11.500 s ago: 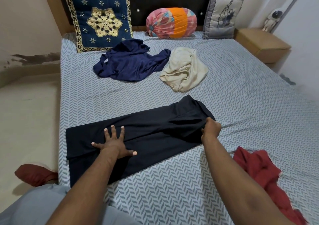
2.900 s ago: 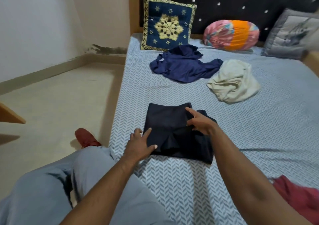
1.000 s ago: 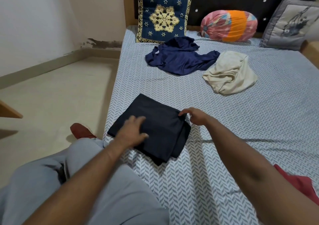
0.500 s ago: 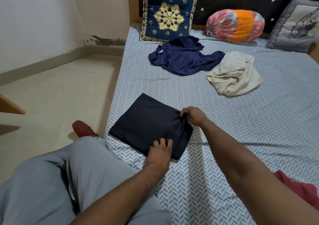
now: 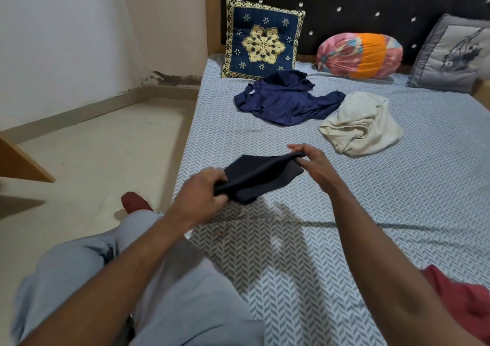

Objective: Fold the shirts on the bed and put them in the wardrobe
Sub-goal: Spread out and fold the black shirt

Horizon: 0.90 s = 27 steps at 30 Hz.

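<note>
A folded black shirt (image 5: 258,177) hangs just above the bed (image 5: 305,252), held at both ends. My left hand (image 5: 197,194) grips its near left edge. My right hand (image 5: 311,161) pinches its far right corner. A crumpled navy shirt (image 5: 285,101) lies further up the bed, with a crumpled cream shirt (image 5: 362,122) to its right. A red shirt (image 5: 461,296) lies at the bed's near right edge, partly cut off by the frame.
A navy patterned cushion (image 5: 262,40), a pink-orange bolster (image 5: 360,55) and a grey pillow (image 5: 450,53) line the headboard. Bare floor (image 5: 92,146) lies left of the bed, with a wooden corner (image 5: 18,160) at far left. My grey-trousered knee (image 5: 119,279) is at the bed's edge.
The folded black shirt has been lifted off the bed. My left hand went from pressing on its near edge to gripping it; my right hand still holds the far corner.
</note>
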{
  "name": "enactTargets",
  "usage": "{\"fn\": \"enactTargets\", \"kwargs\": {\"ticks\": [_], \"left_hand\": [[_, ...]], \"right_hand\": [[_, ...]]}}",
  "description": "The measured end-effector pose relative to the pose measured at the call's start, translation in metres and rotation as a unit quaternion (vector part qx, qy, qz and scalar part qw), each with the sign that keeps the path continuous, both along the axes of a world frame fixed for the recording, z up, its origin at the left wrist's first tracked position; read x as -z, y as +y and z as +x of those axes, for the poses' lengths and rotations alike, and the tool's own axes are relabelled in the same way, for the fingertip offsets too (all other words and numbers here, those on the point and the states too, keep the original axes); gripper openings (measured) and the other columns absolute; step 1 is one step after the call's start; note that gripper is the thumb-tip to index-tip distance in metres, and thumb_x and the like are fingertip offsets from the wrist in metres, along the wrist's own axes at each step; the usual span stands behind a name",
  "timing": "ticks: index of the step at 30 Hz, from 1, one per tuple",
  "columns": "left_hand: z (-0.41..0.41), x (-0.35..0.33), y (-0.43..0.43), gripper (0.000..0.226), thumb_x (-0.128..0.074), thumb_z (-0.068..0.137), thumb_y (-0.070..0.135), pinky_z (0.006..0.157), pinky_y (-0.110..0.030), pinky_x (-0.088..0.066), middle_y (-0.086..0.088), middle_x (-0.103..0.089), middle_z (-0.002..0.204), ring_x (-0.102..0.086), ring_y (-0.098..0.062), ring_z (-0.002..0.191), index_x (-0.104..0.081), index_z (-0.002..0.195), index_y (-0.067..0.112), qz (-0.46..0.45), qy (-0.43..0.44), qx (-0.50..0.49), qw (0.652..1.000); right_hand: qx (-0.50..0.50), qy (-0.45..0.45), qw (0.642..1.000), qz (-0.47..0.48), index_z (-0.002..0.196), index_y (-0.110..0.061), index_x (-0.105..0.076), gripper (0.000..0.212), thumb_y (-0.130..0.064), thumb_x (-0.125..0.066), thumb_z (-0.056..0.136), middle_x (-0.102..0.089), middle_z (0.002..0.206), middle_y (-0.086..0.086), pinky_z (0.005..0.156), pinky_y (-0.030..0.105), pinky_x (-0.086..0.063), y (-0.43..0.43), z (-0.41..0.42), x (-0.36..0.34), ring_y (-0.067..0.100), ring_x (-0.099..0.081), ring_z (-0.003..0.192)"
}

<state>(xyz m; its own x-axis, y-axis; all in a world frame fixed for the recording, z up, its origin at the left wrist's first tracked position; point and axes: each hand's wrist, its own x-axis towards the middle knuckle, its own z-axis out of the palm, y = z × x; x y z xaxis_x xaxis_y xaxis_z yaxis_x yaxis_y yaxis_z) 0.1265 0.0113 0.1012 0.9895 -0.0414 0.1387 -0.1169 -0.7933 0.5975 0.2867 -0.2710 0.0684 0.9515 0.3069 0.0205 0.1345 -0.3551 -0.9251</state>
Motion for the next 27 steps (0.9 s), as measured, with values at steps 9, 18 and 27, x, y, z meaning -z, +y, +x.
{"fn": "enactTargets", "kwargs": {"ticks": [9, 18, 27], "left_hand": [[0.001, -0.06, 0.047, 0.028, -0.058, 0.075, 0.0, 0.071, -0.021, -0.049, -0.001, -0.062, 0.088, -0.056, -0.011, 0.083, -0.064, 0.1, 0.012, -0.429, 0.049, 0.05, 0.901], [0.05, 0.022, 0.027, 0.022, -0.06, 0.078, 0.0, 0.069, -0.031, -0.051, -0.006, -0.066, 0.081, -0.061, -0.017, 0.076, -0.068, 0.095, 0.009, -0.372, 0.225, -0.004, 0.901], [0.117, 0.07, 0.013, 0.039, -0.071, 0.075, 0.026, 0.082, -0.04, -0.056, -0.008, -0.067, 0.108, -0.067, -0.026, 0.096, -0.059, 0.111, 0.016, -0.292, 0.225, -0.149, 0.918]], "right_hand": [[-0.073, 0.043, 0.969, 0.23, 0.076, -0.022, -0.059, 0.014, -0.012, -0.061, 0.066, -0.044, 0.071, 0.006, 0.057, 0.034, -0.018, -0.017, -0.061, -0.078, 0.018, -0.036, 0.066], [-0.005, 0.112, 0.993, 0.029, 0.078, -0.005, -0.057, 0.008, 0.002, -0.059, 0.08, -0.052, 0.064, 0.011, 0.055, 0.029, -0.04, -0.038, -0.053, -0.014, 0.019, -0.05, 0.058], [0.202, 0.176, 0.961, -0.072, 0.092, -0.021, -0.06, 0.023, -0.029, -0.07, 0.072, -0.068, 0.084, 0.009, 0.07, 0.039, -0.052, -0.021, 0.001, 0.053, 0.022, -0.064, 0.076]]}}
